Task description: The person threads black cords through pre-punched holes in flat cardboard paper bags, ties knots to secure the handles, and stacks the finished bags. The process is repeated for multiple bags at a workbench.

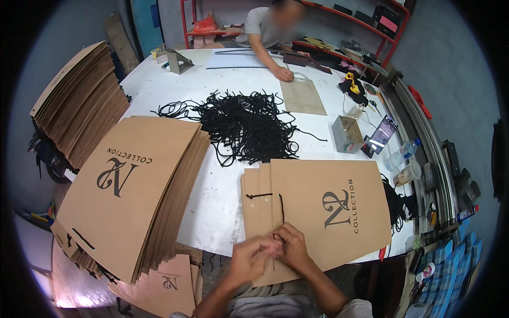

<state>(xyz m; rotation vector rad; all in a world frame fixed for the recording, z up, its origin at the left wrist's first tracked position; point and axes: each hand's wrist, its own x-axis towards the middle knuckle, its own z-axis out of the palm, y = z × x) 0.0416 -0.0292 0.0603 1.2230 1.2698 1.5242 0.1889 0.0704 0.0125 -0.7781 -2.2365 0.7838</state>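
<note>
At the white surface's near edge, open room lies between the two stacks; the flat brown paper bag overhangs there, both hands, left and right, each grip pinched on its black cord

Three stacks of flat brown paper bags; one black cord heap; two plastic bottles.

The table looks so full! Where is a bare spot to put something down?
The white table is bare between the tall bag stack and the flat bag under both hands. More bare top lies beyond the cord pile, towards the other person. The right edge, by the phone and bottles, is crowded.
</note>
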